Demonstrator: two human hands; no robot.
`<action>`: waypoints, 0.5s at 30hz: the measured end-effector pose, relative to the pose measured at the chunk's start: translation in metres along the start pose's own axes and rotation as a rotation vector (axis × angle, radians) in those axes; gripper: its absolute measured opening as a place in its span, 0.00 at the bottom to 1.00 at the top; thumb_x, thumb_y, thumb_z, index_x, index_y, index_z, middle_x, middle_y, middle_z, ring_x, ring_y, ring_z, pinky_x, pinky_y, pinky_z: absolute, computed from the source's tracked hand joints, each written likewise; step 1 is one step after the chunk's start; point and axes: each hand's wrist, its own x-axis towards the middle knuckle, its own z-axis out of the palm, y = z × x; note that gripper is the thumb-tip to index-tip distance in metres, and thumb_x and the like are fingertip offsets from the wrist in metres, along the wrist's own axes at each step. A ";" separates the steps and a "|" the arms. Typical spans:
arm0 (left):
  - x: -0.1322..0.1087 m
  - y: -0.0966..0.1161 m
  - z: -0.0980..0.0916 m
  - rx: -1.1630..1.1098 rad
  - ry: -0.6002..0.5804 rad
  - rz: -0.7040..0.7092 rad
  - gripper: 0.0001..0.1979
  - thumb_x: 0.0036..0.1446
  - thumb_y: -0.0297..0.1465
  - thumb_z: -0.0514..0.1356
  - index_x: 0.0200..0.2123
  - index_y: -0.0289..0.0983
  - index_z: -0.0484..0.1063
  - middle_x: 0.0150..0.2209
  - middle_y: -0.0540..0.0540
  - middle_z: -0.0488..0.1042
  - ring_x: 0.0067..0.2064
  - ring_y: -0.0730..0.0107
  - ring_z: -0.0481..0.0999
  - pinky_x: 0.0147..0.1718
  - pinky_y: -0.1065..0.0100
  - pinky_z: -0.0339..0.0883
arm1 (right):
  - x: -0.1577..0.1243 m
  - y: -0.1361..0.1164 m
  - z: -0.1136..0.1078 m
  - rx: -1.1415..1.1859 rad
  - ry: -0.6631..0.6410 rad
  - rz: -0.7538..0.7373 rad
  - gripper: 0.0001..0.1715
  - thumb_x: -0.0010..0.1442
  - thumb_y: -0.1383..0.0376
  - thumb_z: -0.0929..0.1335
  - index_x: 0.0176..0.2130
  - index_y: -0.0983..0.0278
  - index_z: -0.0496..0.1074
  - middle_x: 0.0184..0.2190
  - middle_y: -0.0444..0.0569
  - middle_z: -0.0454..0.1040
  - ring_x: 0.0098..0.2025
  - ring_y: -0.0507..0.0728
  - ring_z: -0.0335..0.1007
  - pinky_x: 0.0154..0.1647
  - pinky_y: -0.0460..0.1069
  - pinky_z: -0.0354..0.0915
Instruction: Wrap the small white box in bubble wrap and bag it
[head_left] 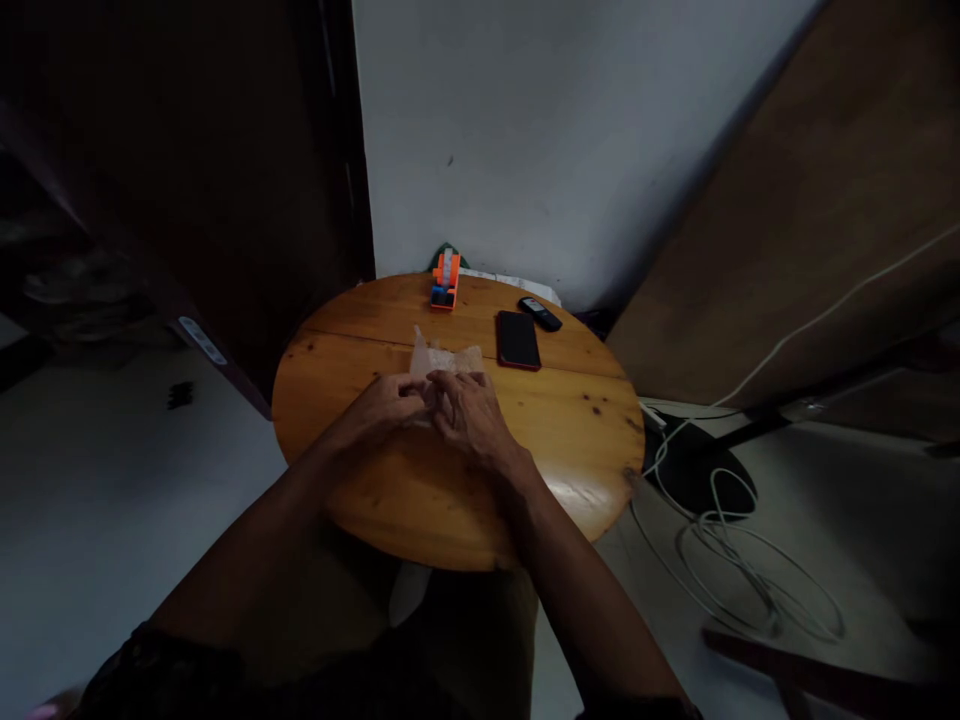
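A thin, pale beige sheet of crumpled paper (448, 360) is seen near the middle of the round wooden table (577, 430). Its far left corner is raised to a point off the table, while the rest is spread low and creased toward the right. Its near edge is covered by the fingers (441, 386) of the left hand (390, 400) and the right hand (471, 412); whether it is pinched or merely pressed cannot be told.

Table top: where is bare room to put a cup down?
Bare: the right side of the table, between phone and near rim, and the left part, beside the left hand. Crowded: the middle, where the right hand meets it on a paper sheet, and the back, with an orange block and dark handset.
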 end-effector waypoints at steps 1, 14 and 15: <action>0.000 0.001 -0.002 0.053 -0.036 0.013 0.19 0.47 0.38 0.59 0.39 0.33 0.78 0.27 0.51 0.73 0.28 0.71 0.69 0.28 0.72 0.60 | 0.000 0.001 0.000 0.024 0.010 0.008 0.28 0.55 0.69 0.65 0.56 0.68 0.68 0.47 0.59 0.79 0.50 0.66 0.71 0.55 0.58 0.55; 0.012 -0.016 0.006 0.812 0.110 0.339 0.10 0.53 0.31 0.61 0.39 0.40 0.79 0.40 0.44 0.73 0.42 0.60 0.74 0.41 0.64 0.67 | -0.001 0.018 0.012 0.183 0.200 0.101 0.25 0.56 0.74 0.61 0.51 0.66 0.71 0.43 0.54 0.81 0.47 0.61 0.73 0.54 0.57 0.59; 0.012 -0.018 0.006 0.804 0.107 0.365 0.11 0.54 0.31 0.61 0.40 0.40 0.79 0.41 0.44 0.73 0.44 0.59 0.74 0.43 0.63 0.68 | 0.000 0.020 0.011 0.172 0.220 0.129 0.24 0.55 0.74 0.61 0.51 0.66 0.72 0.44 0.55 0.80 0.48 0.62 0.73 0.54 0.57 0.59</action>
